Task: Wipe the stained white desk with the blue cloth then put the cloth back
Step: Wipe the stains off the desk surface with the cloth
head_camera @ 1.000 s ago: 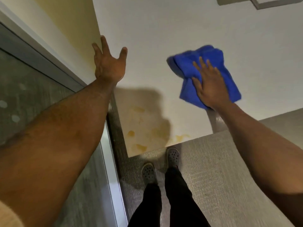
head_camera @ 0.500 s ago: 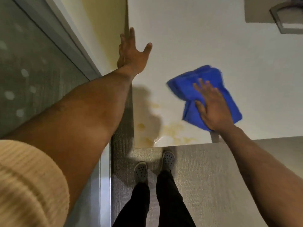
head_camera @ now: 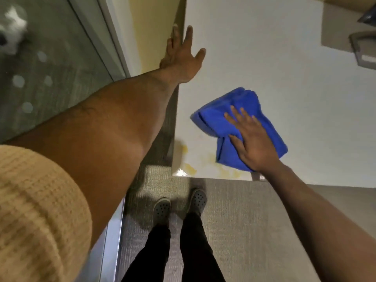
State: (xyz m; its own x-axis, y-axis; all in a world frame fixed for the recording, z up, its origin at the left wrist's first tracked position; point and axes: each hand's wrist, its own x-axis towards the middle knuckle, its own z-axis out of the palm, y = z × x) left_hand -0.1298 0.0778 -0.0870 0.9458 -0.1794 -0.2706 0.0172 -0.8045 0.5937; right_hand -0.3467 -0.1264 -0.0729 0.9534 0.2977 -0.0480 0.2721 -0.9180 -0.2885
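The right hand (head_camera: 252, 143) is lying flat, palm down and fingers spread, on the blue cloth (head_camera: 240, 127) and is pressing it against the white desk (head_camera: 274, 58); it is not gripping the cloth but holding it down with the open palm. The left hand (head_camera: 183, 58) is open too, fingers stretched out, and it is resting at the left edge of the desk, next to the yellow wall (head_camera: 154, 27), holding nothing. The cloth is folded into a thick bundle and is sitting near the front left corner of the desk, with the yellow stains (head_camera: 203, 159) just beside its near left side; some stains are touching its lower edge. Its long axis is running diagonally, from the far left down toward the near right, and the bunched end is pointing away to the far left. I judge that the wiping step is in progress and not finished, because the yellow marks are clearly visible along the front edge. The next move probably calls for sliding the cloth toward the near left corner with steady pressure, over the stains. Below the desk, grey perforated shoes (head_camera: 179, 204) are standing on the carpet (head_camera: 244, 220).
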